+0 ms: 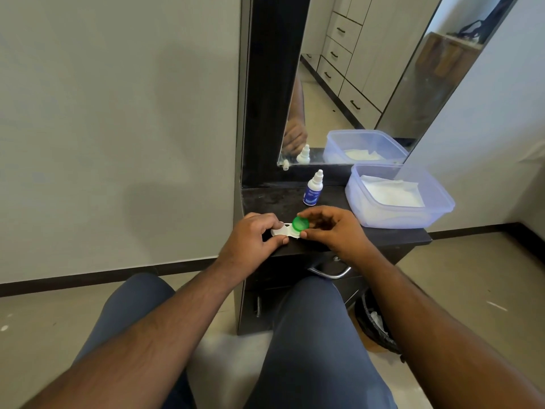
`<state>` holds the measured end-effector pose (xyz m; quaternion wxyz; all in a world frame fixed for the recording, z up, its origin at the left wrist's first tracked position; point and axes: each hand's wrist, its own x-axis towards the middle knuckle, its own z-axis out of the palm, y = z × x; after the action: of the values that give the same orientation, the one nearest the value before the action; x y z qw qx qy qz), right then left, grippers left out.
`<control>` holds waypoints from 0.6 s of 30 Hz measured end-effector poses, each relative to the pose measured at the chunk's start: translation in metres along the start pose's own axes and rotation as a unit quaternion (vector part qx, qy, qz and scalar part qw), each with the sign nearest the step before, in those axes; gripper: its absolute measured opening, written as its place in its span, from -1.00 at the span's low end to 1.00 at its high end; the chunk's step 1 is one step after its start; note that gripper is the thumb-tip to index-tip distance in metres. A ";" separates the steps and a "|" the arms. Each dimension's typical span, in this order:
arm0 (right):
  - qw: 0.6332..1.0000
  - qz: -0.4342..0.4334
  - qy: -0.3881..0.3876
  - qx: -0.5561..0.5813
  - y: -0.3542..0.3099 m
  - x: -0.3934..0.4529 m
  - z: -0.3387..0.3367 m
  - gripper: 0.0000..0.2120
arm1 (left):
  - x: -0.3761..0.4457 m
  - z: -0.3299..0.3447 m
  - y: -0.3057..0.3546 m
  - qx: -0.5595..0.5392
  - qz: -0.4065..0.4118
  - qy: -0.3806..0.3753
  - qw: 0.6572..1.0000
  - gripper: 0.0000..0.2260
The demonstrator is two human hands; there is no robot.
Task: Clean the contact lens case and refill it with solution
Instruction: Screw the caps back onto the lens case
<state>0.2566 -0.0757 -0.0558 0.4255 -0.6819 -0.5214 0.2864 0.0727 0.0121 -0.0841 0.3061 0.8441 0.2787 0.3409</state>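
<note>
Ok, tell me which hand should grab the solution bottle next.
The right hand. The solution bottle stands just beyond it on the dark counter, while the left hand pinches the white contact lens case steady. But the right hand's fingers first have to release the green cap.

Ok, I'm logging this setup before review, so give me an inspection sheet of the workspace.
Surface: dark dresser top, scuffed.
Job's things: white plastic lens case with green round cap; small white solution bottle with blue label, capped, upright.
Clutter: clear plastic tub holding white tissues.
Grippers: left hand grips the case; right hand pinches the green cap.
Cables: nothing seen.
Surroundings: mirror, drawer handle, bin.
</note>
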 end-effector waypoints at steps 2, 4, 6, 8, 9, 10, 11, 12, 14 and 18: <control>1.000 -0.003 -0.017 -0.012 0.002 0.002 -0.001 -0.59 | 0.000 0.000 0.000 -0.003 -0.006 0.000 1.000 -0.80; 0.998 0.001 -0.044 -0.049 0.003 0.004 -0.002 -0.60 | 0.001 -0.001 0.001 0.000 -0.009 -0.002 1.000 -0.79; 0.996 0.003 -0.053 -0.074 0.004 0.006 -0.002 -0.62 | 0.000 -0.001 0.003 0.003 -0.010 -0.004 1.000 -0.78; 0.996 0.008 -0.048 -0.073 0.007 0.005 -0.002 -0.63 | 0.000 -0.002 0.003 0.001 -0.013 -0.003 1.000 -0.78; 0.996 0.010 -0.045 -0.070 0.008 0.004 -0.001 -0.63 | 0.000 -0.002 0.004 0.000 -0.015 -0.003 1.000 -0.78; 0.997 0.011 -0.044 -0.067 0.008 0.004 -0.001 -0.64 | 0.000 -0.002 0.004 0.000 -0.017 -0.003 1.000 -0.77; 0.997 0.012 -0.043 -0.066 0.008 0.005 -0.001 -0.64 | 0.000 -0.002 0.005 0.000 -0.019 -0.004 1.000 -0.77; 0.997 0.014 -0.044 -0.066 0.008 0.005 -0.002 -0.64 | 0.000 -0.002 0.005 -0.001 -0.021 -0.004 1.000 -0.77; 0.997 0.017 -0.046 -0.067 0.007 0.006 -0.001 -0.65 | 0.000 -0.003 0.005 -0.002 -0.023 -0.003 1.000 -0.77; 0.997 0.003 -0.022 -0.077 0.009 0.004 0.004 -0.64 | 0.001 -0.002 0.006 -0.008 -0.026 0.000 1.000 -0.76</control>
<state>0.2587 -0.0720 -0.0658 0.3599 -0.7076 -0.5490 0.2615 0.0736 0.0092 -0.0782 0.3213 0.8341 0.2975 0.3354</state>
